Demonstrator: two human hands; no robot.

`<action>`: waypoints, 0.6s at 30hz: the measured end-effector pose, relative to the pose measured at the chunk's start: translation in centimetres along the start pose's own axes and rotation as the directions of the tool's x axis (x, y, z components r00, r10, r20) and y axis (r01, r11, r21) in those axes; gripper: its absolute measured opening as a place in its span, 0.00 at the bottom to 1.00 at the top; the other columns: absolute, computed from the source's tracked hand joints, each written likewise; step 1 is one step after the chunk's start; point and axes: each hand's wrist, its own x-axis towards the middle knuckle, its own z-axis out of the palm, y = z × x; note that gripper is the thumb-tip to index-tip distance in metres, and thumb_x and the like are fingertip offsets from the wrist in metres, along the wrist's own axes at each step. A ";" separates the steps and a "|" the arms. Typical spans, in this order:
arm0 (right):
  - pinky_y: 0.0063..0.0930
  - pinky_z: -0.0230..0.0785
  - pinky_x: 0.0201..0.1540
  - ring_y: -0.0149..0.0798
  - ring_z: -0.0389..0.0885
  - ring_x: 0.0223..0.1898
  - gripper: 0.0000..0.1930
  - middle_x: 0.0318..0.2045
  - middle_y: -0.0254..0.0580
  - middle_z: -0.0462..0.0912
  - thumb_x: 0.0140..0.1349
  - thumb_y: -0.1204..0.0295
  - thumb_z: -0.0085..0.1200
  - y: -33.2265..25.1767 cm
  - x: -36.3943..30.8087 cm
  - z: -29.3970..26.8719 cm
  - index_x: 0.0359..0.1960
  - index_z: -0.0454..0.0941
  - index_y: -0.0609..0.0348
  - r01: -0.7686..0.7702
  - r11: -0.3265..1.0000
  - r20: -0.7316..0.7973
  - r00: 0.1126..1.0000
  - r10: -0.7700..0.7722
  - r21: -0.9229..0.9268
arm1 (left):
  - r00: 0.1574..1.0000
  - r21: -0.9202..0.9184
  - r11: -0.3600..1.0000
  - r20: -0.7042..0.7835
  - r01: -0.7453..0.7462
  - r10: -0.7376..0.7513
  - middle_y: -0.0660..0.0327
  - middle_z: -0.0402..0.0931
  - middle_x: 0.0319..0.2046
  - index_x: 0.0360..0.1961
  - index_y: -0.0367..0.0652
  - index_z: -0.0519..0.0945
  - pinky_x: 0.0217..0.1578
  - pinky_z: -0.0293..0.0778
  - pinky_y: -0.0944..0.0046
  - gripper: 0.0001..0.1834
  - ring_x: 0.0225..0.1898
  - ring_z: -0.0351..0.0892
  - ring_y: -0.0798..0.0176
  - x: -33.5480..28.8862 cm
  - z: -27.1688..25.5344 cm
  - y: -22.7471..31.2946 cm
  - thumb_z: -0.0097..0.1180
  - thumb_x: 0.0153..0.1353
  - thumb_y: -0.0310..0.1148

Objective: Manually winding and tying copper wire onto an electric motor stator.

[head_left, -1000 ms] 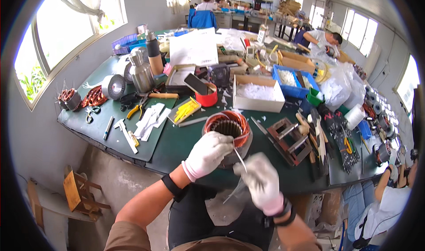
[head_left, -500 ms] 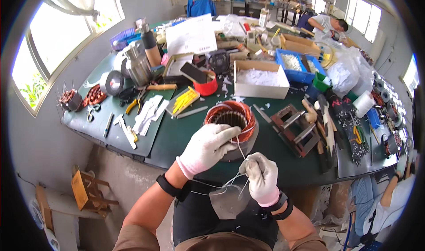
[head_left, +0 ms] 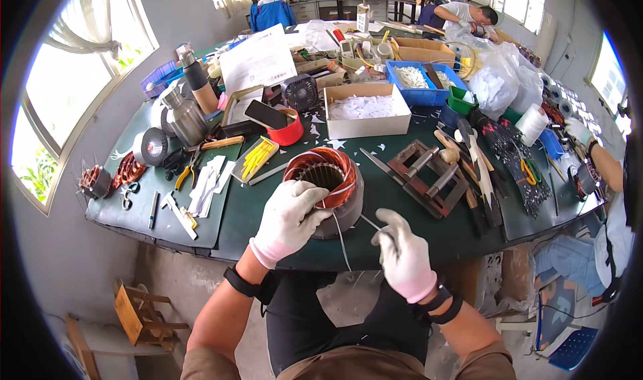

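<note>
A round motor stator [head_left: 326, 179] with copper windings on its rim stands on the dark green table [head_left: 402, 226], near the front edge. My left hand [head_left: 289, 220], in a white glove, rests on the stator's near side and grips its edge. My right hand [head_left: 402, 254], also gloved, is to the right of the stator and pinches a thin pale cord [head_left: 342, 244]. That cord runs from the stator down over the table edge.
A metal vise [head_left: 423, 177] lies right of the stator. Behind stand a cardboard box of white paper scraps [head_left: 365, 109], a red cup [head_left: 289, 131], a phone, steel flasks [head_left: 184, 115], pliers and yellow strips. Tools crowd the right side. Other people work at the far tables.
My right hand has moved up from below the table edge to beside the stator, drawing the cord along. The left hand has stayed on the stator.
</note>
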 end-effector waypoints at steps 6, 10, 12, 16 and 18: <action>0.46 0.80 0.35 0.57 0.88 0.32 0.10 0.34 0.51 0.87 0.71 0.75 0.58 -0.7 3.2 2.9 0.52 0.78 0.59 0.268 0.899 0.142 0.962 -0.233 -0.346 | 0.998 -0.069 0.996 0.039 -0.055 0.058 0.54 0.84 0.40 0.49 0.40 0.88 0.49 0.79 0.52 0.23 0.43 0.84 0.47 0.7 -0.9 -0.2 0.78 0.51 0.28; 0.46 0.80 0.36 0.57 0.89 0.33 0.14 0.30 0.52 0.88 0.70 0.68 0.64 -0.6 5.2 2.1 0.51 0.78 0.61 -0.069 0.998 0.336 0.939 0.067 -0.007 | 0.949 -0.042 0.999 0.313 -0.017 0.030 0.51 0.84 0.40 0.53 0.40 0.87 0.56 0.76 0.49 0.24 0.45 0.83 0.45 2.8 -2.2 -1.1 0.74 0.55 0.33; 0.43 0.80 0.36 0.52 0.89 0.32 0.18 0.32 0.48 0.89 0.65 0.68 0.70 -0.9 5.6 1.9 0.52 0.79 0.60 -0.062 0.995 0.260 0.962 0.079 -0.075 | 0.897 0.010 0.987 0.418 -0.160 0.141 0.50 0.84 0.42 0.59 0.39 0.84 0.66 0.70 0.45 0.31 0.49 0.82 0.45 3.8 -2.9 -1.5 0.76 0.54 0.37; 0.35 0.84 0.39 0.43 0.92 0.35 0.27 0.49 0.48 0.88 0.61 0.75 0.73 -3.0 6.0 1.9 0.61 0.78 0.60 0.406 0.910 -0.063 0.909 -0.411 -0.086 | 0.985 0.222 0.970 0.160 -0.094 0.058 0.47 0.81 0.57 0.66 0.37 0.77 0.74 0.62 0.40 0.42 0.64 0.77 0.40 2.9 -3.3 0.3 0.79 0.50 0.38; 0.31 0.84 0.39 0.35 0.91 0.38 0.32 0.57 0.50 0.85 0.64 0.78 0.70 -4.0 6.7 1.7 0.70 0.73 0.62 0.027 0.922 0.096 0.993 -0.070 0.387 | 0.996 0.283 0.958 0.093 -0.045 0.020 0.46 0.75 0.67 0.72 0.36 0.69 0.75 0.61 0.38 0.50 0.72 0.69 0.37 2.0 -2.5 1.5 0.77 0.47 0.33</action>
